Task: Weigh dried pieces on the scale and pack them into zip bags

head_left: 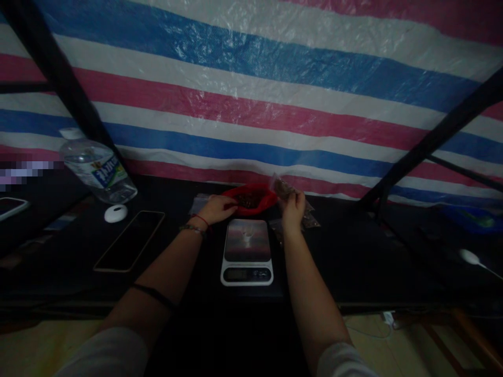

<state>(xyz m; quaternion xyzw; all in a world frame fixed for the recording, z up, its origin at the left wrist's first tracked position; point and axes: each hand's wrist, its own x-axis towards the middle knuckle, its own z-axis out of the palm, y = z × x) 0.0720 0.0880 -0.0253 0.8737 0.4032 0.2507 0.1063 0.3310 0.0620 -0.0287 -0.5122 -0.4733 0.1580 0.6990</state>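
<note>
A small digital kitchen scale [247, 251] sits on a dark table straight ahead. Behind it lies a red bag or bowl [251, 199] with dark brown bits inside. My left hand [217, 208] rests at the left rim of this red container, fingers curled on its edge. My right hand [293, 207] is raised at the right of it and pinches a small clear packet [280, 187] with brown contents. More clear packets [308, 220] lie on the table beside my right wrist.
A tilted water bottle [98, 170] stands at the left, with a white round object [116, 213] and a dark phone [129, 240] in front of it. A striped tarp [251, 94] hangs behind the table. Black frame bars [432, 141] slant down on both sides.
</note>
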